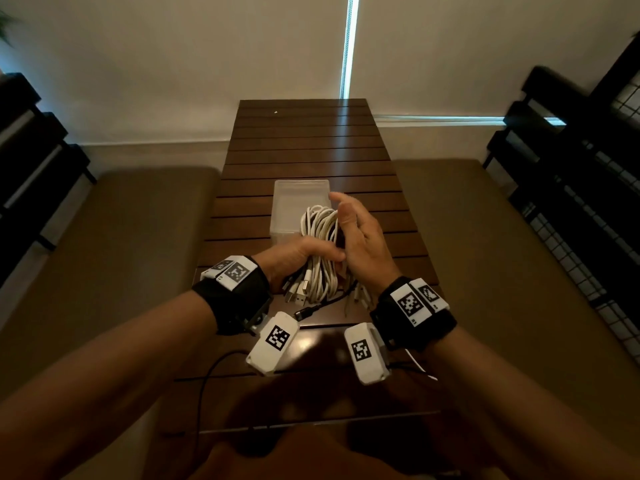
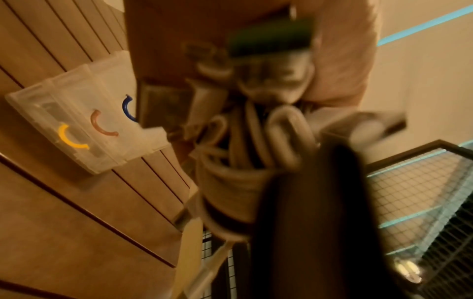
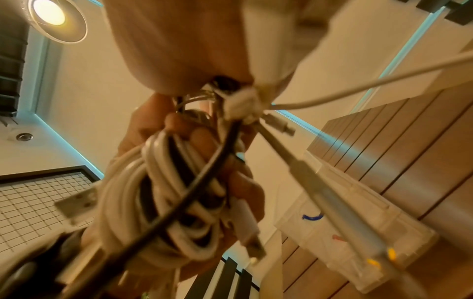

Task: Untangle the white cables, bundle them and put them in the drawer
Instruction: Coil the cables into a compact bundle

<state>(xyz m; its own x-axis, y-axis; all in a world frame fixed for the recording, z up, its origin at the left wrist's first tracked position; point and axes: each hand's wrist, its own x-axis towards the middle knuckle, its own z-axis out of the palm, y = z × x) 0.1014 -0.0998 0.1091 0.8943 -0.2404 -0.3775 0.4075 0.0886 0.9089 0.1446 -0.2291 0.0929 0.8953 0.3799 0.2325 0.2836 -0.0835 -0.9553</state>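
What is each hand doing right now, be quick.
Left hand: grips the bundle of white cables.
Right hand: fingers mostly straight against the bundle; whether it holds a cable cannot be told.

Coiled bundle of white cables point(image 1: 320, 237) at frame centre, one black cable point(image 3: 179, 204) crossing it. Translucent plastic drawer box point(image 2: 84, 113) carries yellow, brown and blue curved handles; slatted table point(image 1: 304, 147) dark brown.

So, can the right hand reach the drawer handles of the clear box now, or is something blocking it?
Probably yes. The right hand is open beside the white cables, which the left hand grips. The clear drawer box stands just behind them, its coloured handles uncovered. Only the bundle is partly in the way.
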